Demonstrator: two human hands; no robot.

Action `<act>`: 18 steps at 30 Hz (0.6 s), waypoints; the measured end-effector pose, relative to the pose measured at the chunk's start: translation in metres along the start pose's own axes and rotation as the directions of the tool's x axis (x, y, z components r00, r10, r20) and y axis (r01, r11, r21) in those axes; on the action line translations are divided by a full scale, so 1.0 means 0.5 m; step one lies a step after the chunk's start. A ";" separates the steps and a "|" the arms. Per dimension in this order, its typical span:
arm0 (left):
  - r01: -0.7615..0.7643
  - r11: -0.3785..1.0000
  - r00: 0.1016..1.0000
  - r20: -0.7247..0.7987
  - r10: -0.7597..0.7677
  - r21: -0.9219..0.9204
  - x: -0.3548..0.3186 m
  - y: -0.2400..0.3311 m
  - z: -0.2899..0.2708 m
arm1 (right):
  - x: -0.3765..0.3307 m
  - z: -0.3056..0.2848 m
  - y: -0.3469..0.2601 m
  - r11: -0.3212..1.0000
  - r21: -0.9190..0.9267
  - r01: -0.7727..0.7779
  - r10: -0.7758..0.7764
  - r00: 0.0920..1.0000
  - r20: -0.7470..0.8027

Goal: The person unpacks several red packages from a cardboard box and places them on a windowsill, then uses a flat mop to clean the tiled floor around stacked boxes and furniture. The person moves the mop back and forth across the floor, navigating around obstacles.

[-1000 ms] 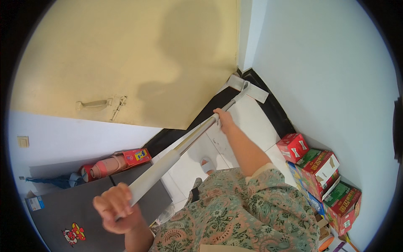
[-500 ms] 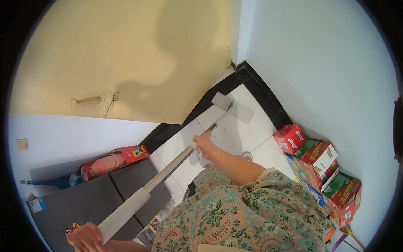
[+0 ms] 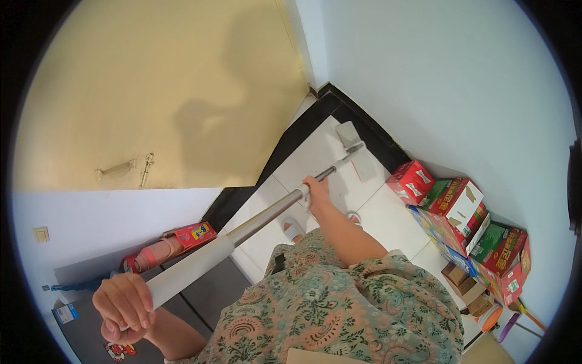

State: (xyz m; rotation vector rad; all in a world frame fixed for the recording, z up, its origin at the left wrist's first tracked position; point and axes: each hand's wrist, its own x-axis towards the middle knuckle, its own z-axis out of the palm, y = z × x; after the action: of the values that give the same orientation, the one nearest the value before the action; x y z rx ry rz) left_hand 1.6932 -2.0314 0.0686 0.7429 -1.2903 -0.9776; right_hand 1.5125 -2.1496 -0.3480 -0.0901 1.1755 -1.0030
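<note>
A flat mop with a long white and silver pole runs slantwise across the view. At the lower left, my left hand wraps round the thick white end of the pole. Farther along, my right hand is closed round the pole's thinner metal part. The pale grey mop head lies on the white tiled floor, near the dark border by the right-hand wall. Its middle is partly covered by the pole joint.
A cream door with a handle and bolt stands at the upper left. Red and green cartons are stacked along the right wall. A dark grey cabinet at lower left bears a pink bottle and a red box. My sandalled foot shows below.
The mop head has moved to the right and turned steeper, closer to the dark border. Both hands have shifted with the pole, my left one upward and my right one rightward.
</note>
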 end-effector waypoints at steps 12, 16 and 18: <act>-0.091 0.993 0.995 -0.041 0.094 0.070 0.034 -0.023 0.081 | 0.033 0.034 -0.148 0.987 0.141 0.076 -0.087 0.993 0.077; -0.049 0.996 0.997 0.059 0.045 0.071 0.110 -0.148 0.077 | 0.116 0.068 -0.177 0.955 0.297 -0.020 0.019 1.000 0.008; -0.035 0.997 0.998 0.048 0.032 0.072 0.126 -0.154 0.055 | 0.136 0.091 -0.183 0.961 0.273 -0.038 0.035 0.999 0.016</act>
State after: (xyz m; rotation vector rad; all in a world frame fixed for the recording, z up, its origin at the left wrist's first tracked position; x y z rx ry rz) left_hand 1.6531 -2.1191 0.0315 0.7558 -1.3807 -0.9299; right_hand 1.4950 -2.2697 -0.3282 0.1443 1.0151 -1.1215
